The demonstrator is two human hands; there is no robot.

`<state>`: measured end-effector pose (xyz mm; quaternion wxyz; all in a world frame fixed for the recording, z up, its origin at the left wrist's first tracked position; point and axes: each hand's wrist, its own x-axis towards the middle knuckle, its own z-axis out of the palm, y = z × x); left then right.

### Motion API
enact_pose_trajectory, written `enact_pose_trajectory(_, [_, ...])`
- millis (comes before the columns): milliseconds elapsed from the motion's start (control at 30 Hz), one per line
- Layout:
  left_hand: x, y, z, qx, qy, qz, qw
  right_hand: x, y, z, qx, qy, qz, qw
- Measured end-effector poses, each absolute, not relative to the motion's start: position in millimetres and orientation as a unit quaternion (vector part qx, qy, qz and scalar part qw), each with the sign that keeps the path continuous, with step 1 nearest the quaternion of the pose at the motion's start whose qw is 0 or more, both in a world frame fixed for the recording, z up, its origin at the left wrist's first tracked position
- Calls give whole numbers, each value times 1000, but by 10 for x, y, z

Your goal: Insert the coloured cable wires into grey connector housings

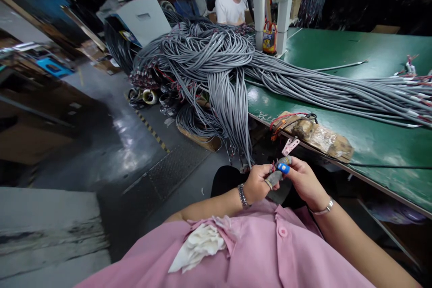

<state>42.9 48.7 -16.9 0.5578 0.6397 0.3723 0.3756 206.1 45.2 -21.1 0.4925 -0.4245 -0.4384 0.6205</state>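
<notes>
Across the long green table (337, 54) sprawls a huge heap of grey sheathed cables (209, 54), and only one end appears to be in hand, so most of the pile seems left to handle. Just below the table's edge, over the lap, the left hand (258, 183) and right hand (305, 180) meet with wrists bent inward. Their capped fingers (283, 168) pinch a small tuft of thin red wires (272, 166) between them.

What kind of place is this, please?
Probably a cable assembly workshop: a big heap of grey cables lies across a green workbench, and the left hand and right hand pinch thin wires.
</notes>
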Motion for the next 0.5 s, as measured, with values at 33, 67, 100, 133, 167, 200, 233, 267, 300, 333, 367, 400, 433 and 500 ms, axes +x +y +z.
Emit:
enact_pose_trajectory(33, [422,483,-166,643,369,384,550,2056,458,-199,-429,-438,619,490])
enact_pose_trajectory(67, [418,478,-162,640,370,393,547,2055,463,-191,-436,-436,617,489])
enact_pose_trajectory(100, [415,473,-156,630,373,400,551,2055,466,-187,-443,-434,614,489])
enact_pose_trajectory(133, [415,468,-150,615,379,405,560,2057,467,-185,-449,-432,610,489])
enact_pose_trajectory(167, [416,463,-144,597,386,410,572,2059,465,-186,-454,-430,607,490])
enact_pose_trajectory(200, [419,460,-139,578,393,415,582,2060,461,-188,-457,-429,605,491])
enact_pose_trajectory(233, [422,458,-135,562,399,421,591,2060,455,-190,-459,-428,603,492])
enact_pose_trajectory(267, [426,458,-132,547,402,426,598,2057,445,-192,-460,-427,602,494])
enact_pose_trajectory(300, [431,459,-131,535,405,431,603,2052,434,-196,-461,-427,601,494])
enact_pose_trajectory(333, [434,461,-131,524,409,434,608,2046,423,-200,-460,-428,599,496])
enact_pose_trajectory(367, [437,464,-131,515,412,435,613,2039,414,-208,-458,-429,599,498])
enact_pose_trajectory(400, [439,469,-130,507,414,436,617,2034,408,-219,-454,-428,600,501])
enact_pose_trajectory(433, [440,475,-127,501,415,437,620,2032,408,-233,-448,-422,604,507])
enact_pose_trajectory(500, [442,494,-115,493,412,441,627,2046,434,-269,-431,-382,625,527])
